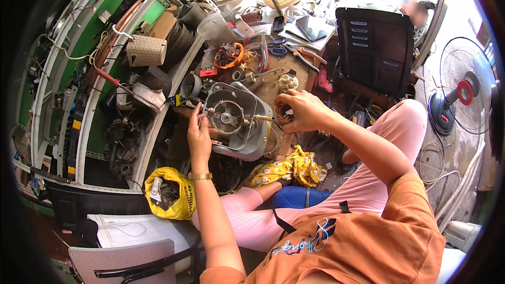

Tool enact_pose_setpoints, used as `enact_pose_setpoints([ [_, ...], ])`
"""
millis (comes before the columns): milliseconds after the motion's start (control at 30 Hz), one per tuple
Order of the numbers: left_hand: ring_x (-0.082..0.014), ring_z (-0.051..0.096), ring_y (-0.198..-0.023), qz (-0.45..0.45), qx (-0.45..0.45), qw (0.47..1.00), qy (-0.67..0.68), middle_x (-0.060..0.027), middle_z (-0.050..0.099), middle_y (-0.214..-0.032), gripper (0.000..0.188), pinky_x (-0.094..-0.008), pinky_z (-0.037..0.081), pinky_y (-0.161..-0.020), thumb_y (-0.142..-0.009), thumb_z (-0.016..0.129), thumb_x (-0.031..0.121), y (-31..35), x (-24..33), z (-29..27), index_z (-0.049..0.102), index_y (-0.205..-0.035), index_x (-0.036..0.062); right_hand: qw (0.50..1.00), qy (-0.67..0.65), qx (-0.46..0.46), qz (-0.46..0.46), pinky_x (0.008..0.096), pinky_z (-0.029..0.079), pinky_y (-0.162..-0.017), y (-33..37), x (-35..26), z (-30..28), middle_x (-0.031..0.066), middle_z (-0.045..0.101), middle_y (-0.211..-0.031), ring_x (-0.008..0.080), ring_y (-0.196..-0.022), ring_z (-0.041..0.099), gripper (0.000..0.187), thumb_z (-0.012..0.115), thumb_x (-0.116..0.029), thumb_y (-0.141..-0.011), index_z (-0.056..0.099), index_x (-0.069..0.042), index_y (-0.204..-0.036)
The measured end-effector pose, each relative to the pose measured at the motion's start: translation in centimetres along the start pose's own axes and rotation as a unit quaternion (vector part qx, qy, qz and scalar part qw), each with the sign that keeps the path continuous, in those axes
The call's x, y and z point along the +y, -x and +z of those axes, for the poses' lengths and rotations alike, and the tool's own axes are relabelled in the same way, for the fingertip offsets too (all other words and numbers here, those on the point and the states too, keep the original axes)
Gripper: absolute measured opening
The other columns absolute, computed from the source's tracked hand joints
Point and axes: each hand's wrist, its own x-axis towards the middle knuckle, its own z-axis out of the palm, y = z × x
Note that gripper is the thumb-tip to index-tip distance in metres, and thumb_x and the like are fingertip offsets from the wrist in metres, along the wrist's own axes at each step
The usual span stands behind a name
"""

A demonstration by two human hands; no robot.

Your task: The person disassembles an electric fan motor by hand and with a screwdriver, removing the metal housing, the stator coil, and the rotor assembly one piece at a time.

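Observation:
A grey appliance housing [251,150] stands in front of me, its open side showing a round ribbed motor frame [226,118]. My left hand [199,135] grips the housing's left edge, fingers along the rim and thumb bent inward. At the housing's right side, my right hand [304,111] pinches a dark, copper-coloured motor part [284,112]; the fingers hide much of it. A pale rod [261,118] reaches from the motor frame toward that part, and I cannot tell whether they touch. Just beyond my right hand stands a small cream-coloured mechanical part [288,82].
Pliers [309,58], blue-handled scissors [278,47] and an orange bowl [229,55] of small parts crowd the bench. Shelving [150,142] stands at left, above a yellow bag [171,193] of scrap. Yellow cloth [297,167] lies near my legs. At right is a fan [465,92] with loose cables.

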Motion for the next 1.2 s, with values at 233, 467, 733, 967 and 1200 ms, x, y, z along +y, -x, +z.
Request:
enact_pose_setpoints([
  [233,-0.0111,0.064,-0.074,-0.215,-0.057,0.964,0.143,-0.0067,0.062,-0.111,0.039,-0.0238,0.052,-0.052,-0.098,0.046,0.029,-1.5,-4.8,-0.3,0.051,-0.132,0.0112,1.000,-0.004,0.027,-0.005,0.0457,0.047,-0.087,0.3,1.6,0.1,0.0136,0.057,-0.112,0.0369,-0.102,0.055,0.070,0.077,-0.036,-0.057,0.055,-0.011,-0.119],
  [467,-0.0074,0.057,-0.070,-0.126,-0.117,0.975,0.141,-0.0040,0.062,-0.108,0.036,-0.0201,0.045,-0.055,-0.089,0.057,0.005,-1.3,-6.1,-0.2,0.054,-0.125,0.0048,0.996,-0.073,0.037,-0.022,0.0412,0.047,-0.086,1.3,2.5,-1.5,0.0168,0.058,-0.105,0.0337,-0.098,0.058,0.063,0.073,-0.029,-0.057,0.057,-0.007,-0.114],
  [733,-0.0027,0.043,-0.049,-0.018,0.079,0.996,0.035,-0.0013,0.056,-0.085,0.027,-0.0188,0.039,-0.040,-0.090,0.056,0.002,-1.4,-3.5,0.0,0.057,-0.116,0.0058,0.992,-0.110,0.047,-0.032,0.0407,0.047,-0.086,1.9,2.4,-3.8,0.0202,0.063,-0.100,0.0346,-0.098,0.060,0.062,0.071,-0.034,-0.059,0.058,-0.004,-0.112],
  [967,-0.0018,0.042,-0.045,-0.049,0.060,0.993,0.084,-0.0069,0.067,-0.096,0.024,-0.0184,0.040,-0.040,-0.092,0.058,0.014,-1.4,-3.8,-0.4,0.060,-0.113,0.0037,0.986,-0.167,-0.012,-0.016,0.0387,0.046,-0.089,4.5,3.6,-3.1,0.0181,0.060,-0.104,0.0323,-0.101,0.059,0.062,0.071,-0.029,-0.060,0.057,-0.003,-0.114],
  [1200,-0.0030,0.050,-0.053,-0.095,0.036,0.980,0.170,-0.0075,0.068,-0.097,0.032,-0.0164,0.040,-0.042,-0.091,0.061,0.019,-1.3,-4.4,-0.9,0.058,-0.119,0.0042,0.975,-0.221,-0.014,0.008,0.0367,0.045,-0.091,4.4,5.5,-2.0,0.0166,0.062,-0.106,0.0294,-0.102,0.060,0.064,0.072,-0.031,-0.059,0.057,-0.003,-0.115],
])
